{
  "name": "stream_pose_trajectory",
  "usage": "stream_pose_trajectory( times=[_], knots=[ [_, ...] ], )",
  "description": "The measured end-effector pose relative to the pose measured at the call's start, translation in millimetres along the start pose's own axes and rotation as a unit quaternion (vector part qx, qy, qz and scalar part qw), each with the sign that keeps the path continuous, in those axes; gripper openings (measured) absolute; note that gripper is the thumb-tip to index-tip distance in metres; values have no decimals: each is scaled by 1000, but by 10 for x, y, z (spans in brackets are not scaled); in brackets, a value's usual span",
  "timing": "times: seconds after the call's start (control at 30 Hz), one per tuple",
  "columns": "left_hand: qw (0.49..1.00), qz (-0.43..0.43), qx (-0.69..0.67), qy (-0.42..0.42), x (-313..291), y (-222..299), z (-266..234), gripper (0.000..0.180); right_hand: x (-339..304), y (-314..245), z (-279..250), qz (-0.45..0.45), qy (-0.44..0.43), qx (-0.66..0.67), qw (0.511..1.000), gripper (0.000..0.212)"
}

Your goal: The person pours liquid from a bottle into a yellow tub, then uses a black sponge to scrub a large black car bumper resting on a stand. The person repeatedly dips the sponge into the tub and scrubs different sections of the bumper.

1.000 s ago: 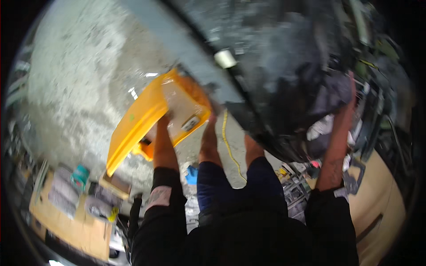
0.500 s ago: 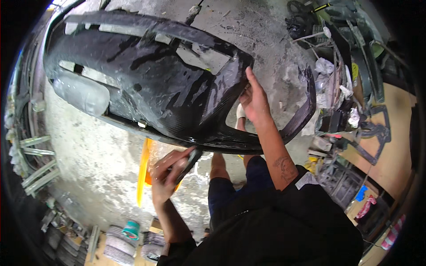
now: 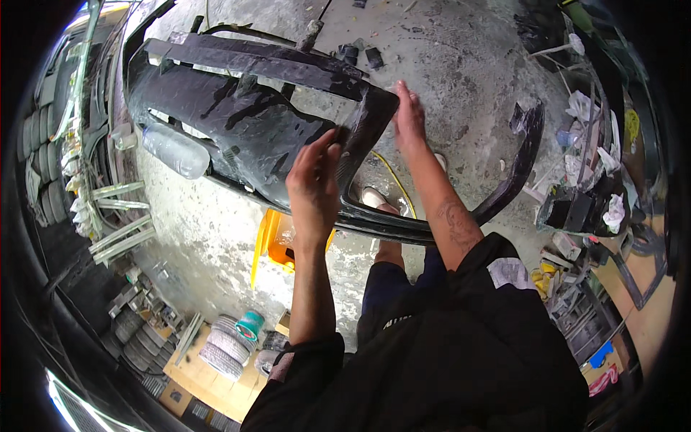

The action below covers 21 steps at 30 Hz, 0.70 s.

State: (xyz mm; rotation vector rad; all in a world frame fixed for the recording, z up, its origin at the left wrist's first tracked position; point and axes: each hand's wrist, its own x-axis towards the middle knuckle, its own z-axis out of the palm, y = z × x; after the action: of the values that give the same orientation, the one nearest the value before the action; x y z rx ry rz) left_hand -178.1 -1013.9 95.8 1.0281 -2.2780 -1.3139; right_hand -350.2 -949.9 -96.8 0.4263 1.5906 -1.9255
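Observation:
A large wet black car bumper (image 3: 252, 122) stretches across the view in front of me. My left hand (image 3: 315, 183) is closed at the bumper's right part, its fingers bent around a dark flat pad (image 3: 342, 135) that is mostly hidden and pressed to the surface. My right hand (image 3: 410, 119) is beside the bumper's upper right corner, fingers stretched out along the edge and slightly blurred; whether it touches cannot be made out. A clear plastic bottle (image 3: 176, 150) lies on the bumper's left side.
Below the bumper stands a yellow tub (image 3: 264, 241). A yellow hose (image 3: 394, 173) runs on the wet concrete floor (image 3: 461, 86) near my feet. Rolls and a teal tape roll (image 3: 250, 325) sit on a wooden board at lower left. Scrap and frames crowd the right side.
My left hand has risen from the bumper's lower edge to its right part with the dark pad. My right hand's grip on the corner has loosened. The view has shifted.

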Motion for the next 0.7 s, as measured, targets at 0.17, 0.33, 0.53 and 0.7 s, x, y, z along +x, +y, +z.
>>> stream_pose_trajectory(
  times=[0.17, 0.33, 0.53, 0.7],
  knots=[
    [986, -126, -31, 109, -457, -474, -192, 31, -243, -219, -101, -410, -109, -316, 849, 36],
    [976, -141, -45, 162, -573, -512, -138, 36, -449, -445, -422, -481, -256, -506, 668, 61],
    [963, -155, -98, 197, -553, -463, 27, 37, -352, -498, -405, -364, -222, -436, 793, 70],
    [928, -183, -229, 232, -588, -526, 84, 39, -927, -397, -287, -423, -281, -428, 748, 73]
  ],
)
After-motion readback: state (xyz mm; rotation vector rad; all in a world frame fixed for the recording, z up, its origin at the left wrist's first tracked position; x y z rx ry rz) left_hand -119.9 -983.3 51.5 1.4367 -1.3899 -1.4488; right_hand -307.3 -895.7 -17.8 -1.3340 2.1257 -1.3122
